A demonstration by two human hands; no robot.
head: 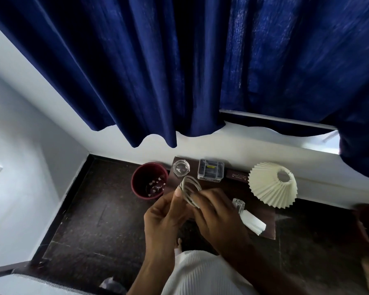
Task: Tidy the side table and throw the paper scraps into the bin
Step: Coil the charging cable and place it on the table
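Observation:
Both hands hold a coiled white cable [190,186] above the dark side table [268,222]. My left hand [164,216] pinches the coil's left side with the thumb up. The coil's lower right part sits under the fingers of my right hand [215,216]. To the left of the table, on the floor, stands a dark red bin [136,184] with small white paper scraps [156,185] at its bottom. Most of the table's near half is hidden by my hands.
On the table stand a small glass jar [181,168], a clear plastic box [211,172], a pleated cream lampshade [272,186], a glass bottle [238,204] and a folded white paper [252,221]. Blue curtains [179,71] hang above. A white wall [19,167] is on the left.

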